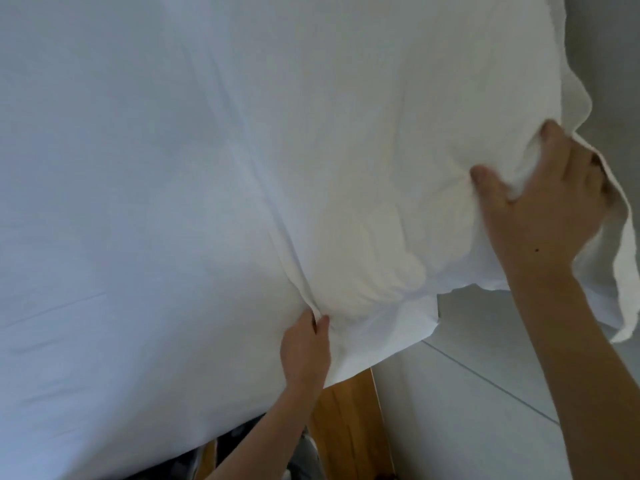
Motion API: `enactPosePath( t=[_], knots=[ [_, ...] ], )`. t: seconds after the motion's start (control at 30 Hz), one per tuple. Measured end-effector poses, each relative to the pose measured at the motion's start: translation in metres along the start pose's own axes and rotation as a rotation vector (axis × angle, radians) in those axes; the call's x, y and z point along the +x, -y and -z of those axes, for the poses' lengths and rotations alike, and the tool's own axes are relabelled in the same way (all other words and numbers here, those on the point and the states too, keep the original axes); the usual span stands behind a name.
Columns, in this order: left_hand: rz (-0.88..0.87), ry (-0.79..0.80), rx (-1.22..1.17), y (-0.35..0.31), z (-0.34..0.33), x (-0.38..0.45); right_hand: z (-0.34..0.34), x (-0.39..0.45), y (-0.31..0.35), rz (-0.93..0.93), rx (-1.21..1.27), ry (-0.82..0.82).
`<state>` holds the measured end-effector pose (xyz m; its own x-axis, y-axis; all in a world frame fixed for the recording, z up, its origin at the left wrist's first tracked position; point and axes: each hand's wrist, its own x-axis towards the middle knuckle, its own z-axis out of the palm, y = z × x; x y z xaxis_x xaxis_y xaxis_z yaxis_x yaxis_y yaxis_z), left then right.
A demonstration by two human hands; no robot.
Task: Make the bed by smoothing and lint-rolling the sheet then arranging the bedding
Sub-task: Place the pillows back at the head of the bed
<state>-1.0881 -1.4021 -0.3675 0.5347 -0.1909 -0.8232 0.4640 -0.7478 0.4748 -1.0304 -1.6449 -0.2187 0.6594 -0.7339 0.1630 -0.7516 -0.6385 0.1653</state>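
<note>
Sheet corner bunched in both grips: left hand pinching, right hand clenched.

Surroundings visible beyond the bedding, lower centre to right edge.

A strip of warm orange-brown wooden flooring with lengthwise grain runs from the lower edge upward between two paler areas. To its right lies a smooth pale grey-white panelled surface, crossed by one thin dark diagonal seam; whether this surface is floor tile or furniture cannot be told. A plain grey wall fills the upper right corner. At the bottom edge, dark patterned fabric shows beside the flooring, too blurred to identify.
</note>
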Motion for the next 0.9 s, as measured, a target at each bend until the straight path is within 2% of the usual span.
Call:
enactPosePath(
  t=[0.17,0.27,0.4,0.47,0.53,0.6,0.67,0.8,0.9],
  knots=[
    [-0.069,-0.112,0.204,0.040,0.038,-0.011,0.021,0.023,0.003,-0.052,0.024,0.192],
    [-0.010,-0.151,0.242,0.053,0.054,-0.010,0.028,0.015,0.005,-0.067,0.166,0.203],
    [-0.037,0.029,0.328,0.050,0.063,0.003,0.016,-0.003,-0.003,-0.195,0.193,0.196],
    [-0.062,0.133,0.380,0.046,0.064,0.008,0.010,-0.006,-0.004,-0.219,0.165,0.138],
    [-0.063,0.233,0.413,0.043,0.065,0.015,0.007,-0.007,0.004,-0.157,0.194,0.016],
    [-0.055,0.324,0.442,0.040,0.065,0.020,0.002,-0.002,0.019,0.020,0.235,-0.128],
    [-0.059,0.373,0.465,0.039,0.064,0.021,-0.002,0.009,0.038,0.164,0.254,-0.197],
    [-0.074,0.314,0.555,0.042,0.065,0.016,0.001,0.047,0.086,0.276,0.279,-0.172],
    [-0.060,0.256,0.617,0.048,0.073,0.025,-0.008,0.076,0.106,0.362,0.108,-0.097]
  ],
)
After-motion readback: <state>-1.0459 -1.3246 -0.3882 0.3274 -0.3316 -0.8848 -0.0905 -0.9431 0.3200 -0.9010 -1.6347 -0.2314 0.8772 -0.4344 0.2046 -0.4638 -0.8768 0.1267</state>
